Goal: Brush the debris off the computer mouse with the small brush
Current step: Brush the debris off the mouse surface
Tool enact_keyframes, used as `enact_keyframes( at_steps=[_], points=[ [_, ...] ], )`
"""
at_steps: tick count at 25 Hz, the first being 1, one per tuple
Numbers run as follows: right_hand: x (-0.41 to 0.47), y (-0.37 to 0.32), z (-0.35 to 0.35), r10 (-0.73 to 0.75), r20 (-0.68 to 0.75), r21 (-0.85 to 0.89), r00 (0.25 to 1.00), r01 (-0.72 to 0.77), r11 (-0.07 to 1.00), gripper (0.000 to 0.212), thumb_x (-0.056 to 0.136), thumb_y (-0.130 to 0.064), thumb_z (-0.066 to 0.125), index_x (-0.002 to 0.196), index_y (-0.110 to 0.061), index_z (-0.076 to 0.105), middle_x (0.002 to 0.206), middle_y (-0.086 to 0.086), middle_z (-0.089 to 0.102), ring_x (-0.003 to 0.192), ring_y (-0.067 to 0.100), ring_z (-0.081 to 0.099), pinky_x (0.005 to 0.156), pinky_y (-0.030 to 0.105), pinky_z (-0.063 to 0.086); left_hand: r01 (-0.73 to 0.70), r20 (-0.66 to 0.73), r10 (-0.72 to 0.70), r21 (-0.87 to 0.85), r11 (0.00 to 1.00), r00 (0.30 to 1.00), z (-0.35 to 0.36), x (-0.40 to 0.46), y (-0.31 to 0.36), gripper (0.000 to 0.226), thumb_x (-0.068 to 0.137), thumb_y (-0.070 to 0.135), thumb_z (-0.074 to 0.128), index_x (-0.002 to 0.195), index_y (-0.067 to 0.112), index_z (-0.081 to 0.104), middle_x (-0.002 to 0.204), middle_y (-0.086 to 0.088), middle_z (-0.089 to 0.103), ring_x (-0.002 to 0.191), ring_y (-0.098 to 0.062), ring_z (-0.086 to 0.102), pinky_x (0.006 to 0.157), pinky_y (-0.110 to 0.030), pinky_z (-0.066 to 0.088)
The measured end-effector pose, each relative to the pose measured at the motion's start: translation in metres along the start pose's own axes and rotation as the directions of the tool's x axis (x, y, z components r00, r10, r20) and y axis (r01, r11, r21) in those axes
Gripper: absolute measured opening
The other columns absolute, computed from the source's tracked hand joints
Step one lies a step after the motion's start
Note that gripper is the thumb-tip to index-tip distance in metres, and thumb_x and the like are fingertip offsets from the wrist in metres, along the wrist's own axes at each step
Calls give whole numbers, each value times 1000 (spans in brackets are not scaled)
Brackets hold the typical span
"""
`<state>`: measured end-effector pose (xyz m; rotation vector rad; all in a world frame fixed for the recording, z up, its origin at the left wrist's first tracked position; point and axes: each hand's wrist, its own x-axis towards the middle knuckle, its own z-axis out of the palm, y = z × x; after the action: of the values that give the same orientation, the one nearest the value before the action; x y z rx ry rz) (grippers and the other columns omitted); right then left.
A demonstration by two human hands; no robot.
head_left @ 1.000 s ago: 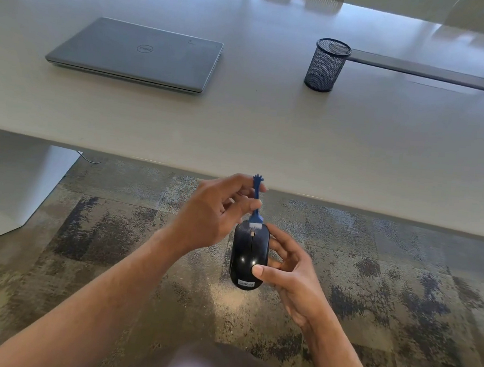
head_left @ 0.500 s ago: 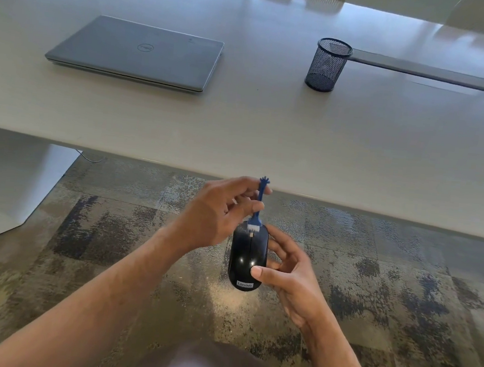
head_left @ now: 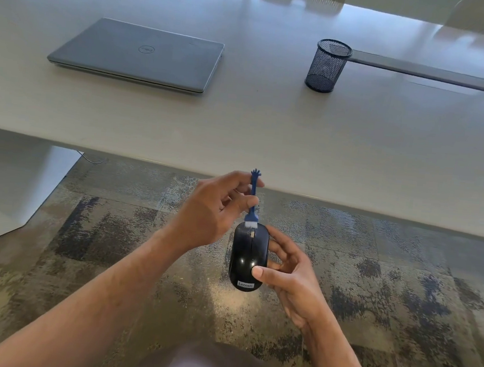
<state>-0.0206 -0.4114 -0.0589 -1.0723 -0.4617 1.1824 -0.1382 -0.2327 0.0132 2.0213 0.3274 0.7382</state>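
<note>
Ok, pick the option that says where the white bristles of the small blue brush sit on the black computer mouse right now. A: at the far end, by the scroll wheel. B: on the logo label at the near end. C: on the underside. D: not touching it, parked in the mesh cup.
A: the left hand holds the small blue brush with its white bristles on the far end of the black computer mouse, just above the scroll wheel.

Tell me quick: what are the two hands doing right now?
Left hand: closed on the small blue brush, bristles at the mouse's front end.
Right hand: holding the black mouse from its side, thumb on top.
</note>
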Motion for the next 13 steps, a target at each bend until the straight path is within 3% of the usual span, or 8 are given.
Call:
enact_keyframes(
  at_steps=[3,7,10,13],
  points=[
    [0,-1,2,0,7,-8,1000,0,1000,83,60,4,88,135,-18,61,135,12,66,107,42,71,82,49,60,-62,24,61,50,997,998,6,-3,-2,29,95,15,66,123,24,62,97,7,70,83,-7,72,74,-16,55],
    [-3,-1,0,-4,-2,-13,1000,4,1000,82,58,4,88,133,-20,64,133,11,67,104,38,73,82,48,60,40,5,-41,93,995,999,-5,-2,-10,29,96,14,65,122,27,63,100,0,72,87,-3,70,75,-9,51],
    [-4,-1,0,-6,-3,-25,1000,6,1000,80,59,3,88,131,-23,66,133,11,68,105,38,73,85,50,60,44,-35,-42,49,998,998,-9,-1,-8,32,96,14,65,120,35,61,96,1,71,87,-5,69,75,-9,51],
    [-2,0,3,-8,0,-30,1000,8,1000,80,59,3,88,131,-24,65,132,11,68,106,39,72,86,50,60,-24,-31,24,10,1000,999,0,0,0,32,96,14,66,122,31,61,94,9,70,83,-7,71,76,-16,54]
  ],
)
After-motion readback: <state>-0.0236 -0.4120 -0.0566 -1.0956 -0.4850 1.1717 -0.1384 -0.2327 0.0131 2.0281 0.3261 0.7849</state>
